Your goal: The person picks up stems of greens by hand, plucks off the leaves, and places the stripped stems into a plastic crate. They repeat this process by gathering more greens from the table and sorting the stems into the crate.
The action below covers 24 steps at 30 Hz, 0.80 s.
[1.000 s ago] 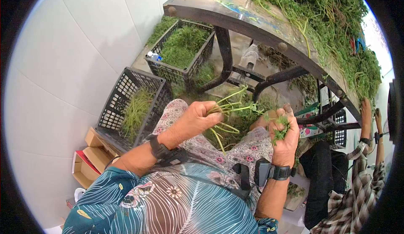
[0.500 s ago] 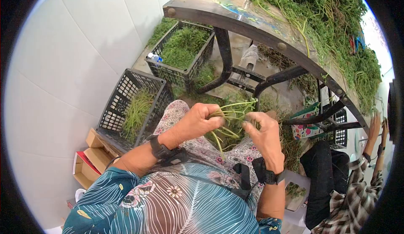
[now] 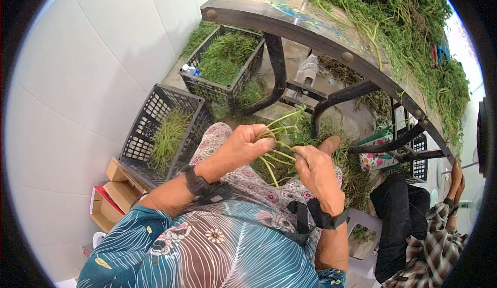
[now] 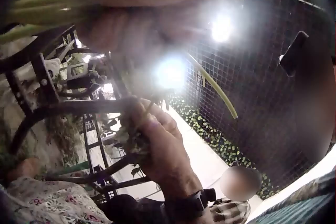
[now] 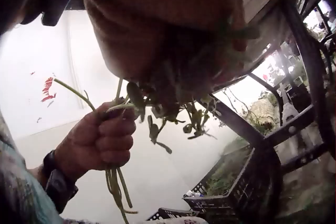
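In the head view my left hand grips a small bundle of green stems, whose ends poke out on both sides of the fingers. Close on its right, my right hand pinches one of the stems between thumb and fingertips. The right wrist view shows the left hand curled round the bundle, with stems hanging below the fist. Small leaves dangle beneath the right hand. In the left wrist view the right hand also has leafy bits at its fingers.
A black crate with cut stems stands at the left; behind it another crate holds leafy greens. The table carries a large heap of greens. Its black legs stand ahead. Another person's sleeve is at the right.
My right hand has come left from beside the right knee to the bundle and now pinches a stem. Leafy tops beside the bundle look fewer. My left hand has hardly moved.
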Each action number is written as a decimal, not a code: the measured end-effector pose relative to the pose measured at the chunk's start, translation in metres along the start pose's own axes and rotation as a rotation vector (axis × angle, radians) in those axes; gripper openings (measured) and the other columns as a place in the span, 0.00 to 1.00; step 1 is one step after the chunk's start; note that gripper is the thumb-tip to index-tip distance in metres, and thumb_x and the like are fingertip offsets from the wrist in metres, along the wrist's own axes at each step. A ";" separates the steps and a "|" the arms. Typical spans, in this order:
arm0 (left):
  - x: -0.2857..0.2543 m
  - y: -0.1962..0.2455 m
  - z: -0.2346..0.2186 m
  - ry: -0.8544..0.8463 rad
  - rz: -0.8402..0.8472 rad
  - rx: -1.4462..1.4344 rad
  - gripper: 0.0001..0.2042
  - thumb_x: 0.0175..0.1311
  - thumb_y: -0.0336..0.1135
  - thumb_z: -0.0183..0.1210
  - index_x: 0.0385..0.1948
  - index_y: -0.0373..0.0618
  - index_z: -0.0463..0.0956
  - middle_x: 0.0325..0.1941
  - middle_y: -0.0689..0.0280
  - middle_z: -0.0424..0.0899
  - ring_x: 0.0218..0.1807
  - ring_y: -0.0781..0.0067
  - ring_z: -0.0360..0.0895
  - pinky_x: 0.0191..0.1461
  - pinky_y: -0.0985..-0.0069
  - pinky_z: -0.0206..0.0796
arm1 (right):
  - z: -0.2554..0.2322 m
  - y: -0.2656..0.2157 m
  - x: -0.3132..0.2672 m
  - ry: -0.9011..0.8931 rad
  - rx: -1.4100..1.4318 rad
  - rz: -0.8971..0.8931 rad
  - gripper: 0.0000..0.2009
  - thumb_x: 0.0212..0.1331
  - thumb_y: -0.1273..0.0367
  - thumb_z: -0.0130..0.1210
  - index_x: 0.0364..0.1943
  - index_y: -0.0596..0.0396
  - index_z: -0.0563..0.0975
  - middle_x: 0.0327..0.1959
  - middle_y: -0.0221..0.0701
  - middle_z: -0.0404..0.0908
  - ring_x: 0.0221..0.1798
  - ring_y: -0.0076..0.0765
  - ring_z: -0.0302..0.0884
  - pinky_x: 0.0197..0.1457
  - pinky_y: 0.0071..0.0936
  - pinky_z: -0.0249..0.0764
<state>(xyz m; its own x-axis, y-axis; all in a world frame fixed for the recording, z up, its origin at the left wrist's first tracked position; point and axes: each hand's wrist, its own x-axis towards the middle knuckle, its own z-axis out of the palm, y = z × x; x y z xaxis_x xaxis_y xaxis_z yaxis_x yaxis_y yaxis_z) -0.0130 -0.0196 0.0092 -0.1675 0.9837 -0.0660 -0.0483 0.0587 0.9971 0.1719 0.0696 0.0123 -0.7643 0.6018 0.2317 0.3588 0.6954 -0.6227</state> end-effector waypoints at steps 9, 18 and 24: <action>0.005 -0.002 0.006 -0.130 0.035 0.117 0.06 0.59 0.33 0.52 0.27 0.40 0.73 0.21 0.79 0.67 0.25 0.92 0.59 0.26 0.86 0.53 | 0.008 0.002 0.010 0.303 0.518 0.371 0.10 0.54 0.71 0.46 0.34 0.64 0.75 0.19 0.33 0.73 0.23 0.26 0.68 0.28 0.23 0.64; 0.004 -0.008 0.000 -0.116 0.056 0.231 0.08 0.61 0.34 0.51 0.26 0.39 0.73 0.20 0.80 0.67 0.24 0.92 0.59 0.25 0.87 0.52 | 0.006 0.040 0.008 0.475 1.224 0.602 0.08 0.57 0.68 0.44 0.34 0.56 0.73 0.27 0.29 0.72 0.23 0.24 0.67 0.23 0.23 0.64; 0.002 -0.008 -0.009 -0.076 -0.020 0.115 0.08 0.60 0.34 0.51 0.26 0.40 0.73 0.20 0.80 0.67 0.23 0.92 0.59 0.25 0.87 0.52 | -0.031 0.035 0.002 0.429 1.343 0.547 0.06 0.57 0.65 0.49 0.30 0.52 0.70 0.22 0.25 0.69 0.20 0.17 0.61 0.20 0.18 0.59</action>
<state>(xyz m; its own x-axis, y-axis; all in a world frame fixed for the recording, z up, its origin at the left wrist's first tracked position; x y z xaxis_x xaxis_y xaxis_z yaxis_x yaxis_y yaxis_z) -0.0220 -0.0192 0.0009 -0.0922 0.9919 -0.0870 0.0633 0.0930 0.9937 0.1998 0.1076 0.0141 -0.4079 0.8905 -0.2017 -0.3837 -0.3676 -0.8471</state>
